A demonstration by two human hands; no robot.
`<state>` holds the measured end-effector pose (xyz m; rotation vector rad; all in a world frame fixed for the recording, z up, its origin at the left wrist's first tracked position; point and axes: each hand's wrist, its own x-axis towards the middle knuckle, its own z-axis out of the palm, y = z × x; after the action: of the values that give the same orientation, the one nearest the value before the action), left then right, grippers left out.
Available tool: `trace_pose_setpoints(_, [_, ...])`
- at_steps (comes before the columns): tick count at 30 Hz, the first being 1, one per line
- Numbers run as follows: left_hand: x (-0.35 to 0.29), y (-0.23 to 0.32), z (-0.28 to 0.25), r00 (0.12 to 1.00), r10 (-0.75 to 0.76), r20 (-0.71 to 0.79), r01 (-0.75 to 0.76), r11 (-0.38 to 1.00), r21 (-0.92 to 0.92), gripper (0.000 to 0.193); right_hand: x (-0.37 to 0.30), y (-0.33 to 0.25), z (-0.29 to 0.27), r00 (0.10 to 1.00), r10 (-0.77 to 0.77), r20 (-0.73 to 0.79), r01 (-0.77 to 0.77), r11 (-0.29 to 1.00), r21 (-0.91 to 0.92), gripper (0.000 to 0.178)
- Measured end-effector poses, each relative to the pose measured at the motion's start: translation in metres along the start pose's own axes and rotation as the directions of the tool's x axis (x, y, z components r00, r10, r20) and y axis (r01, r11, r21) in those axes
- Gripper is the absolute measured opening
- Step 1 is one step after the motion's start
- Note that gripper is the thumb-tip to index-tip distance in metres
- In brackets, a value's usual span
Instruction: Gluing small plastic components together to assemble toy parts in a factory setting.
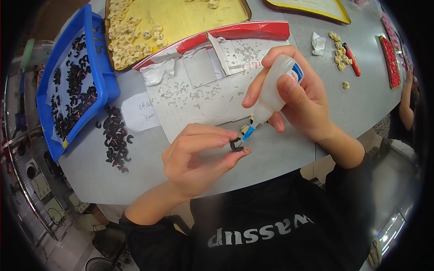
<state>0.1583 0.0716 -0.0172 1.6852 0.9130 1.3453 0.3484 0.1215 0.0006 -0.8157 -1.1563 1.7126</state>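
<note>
My left hand pinching a small matte-black C-shaped piece, my right hand gripping a translucent white plastic bottle, its tapered blue nozzle pointed at the curve

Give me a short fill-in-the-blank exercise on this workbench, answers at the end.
1. The right hand holds a translucent bottle whose nozzle is coloured ____.
2. The left hand pinches a small dark piece between its fingers and ____.
3. The large tray bearing many cream-coloured cubes is coloured ____.
4. Beside the blue tub, the heap of curved pieces is mainly coloured ____.

Missing words: blue; thumb; yellow; black.
</note>
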Motion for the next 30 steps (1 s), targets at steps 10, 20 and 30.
trace_pose_setpoints(10, [-0.0003, 0.0000, -0.0017, 1.000, 0.016, -0.003, -0.016, 1.000, 0.006, 0.044, 0.0010, 0.0009, -0.0012, 1.000, -0.025, 0.006, 0.025, 1.000, -0.011, 0.029])
trace_pose_setpoints(20, [-0.0015, -0.0027, -0.0052, 0.996, 0.024, 0.083, -0.026, 0.999, 0.019, 0.045, 0.0013, -0.0025, -0.0003, 0.998, -0.023, -0.051, 0.021, 0.999, -0.029, 0.030])
trace_pose_setpoints(30, [-0.0015, -0.0029, -0.0045, 0.995, 0.027, 0.096, -0.028, 1.000, 0.011, 0.046, 0.0006, 0.0006, 0.0004, 0.998, -0.051, -0.023, 0.050, 0.998, -0.038, 0.029])
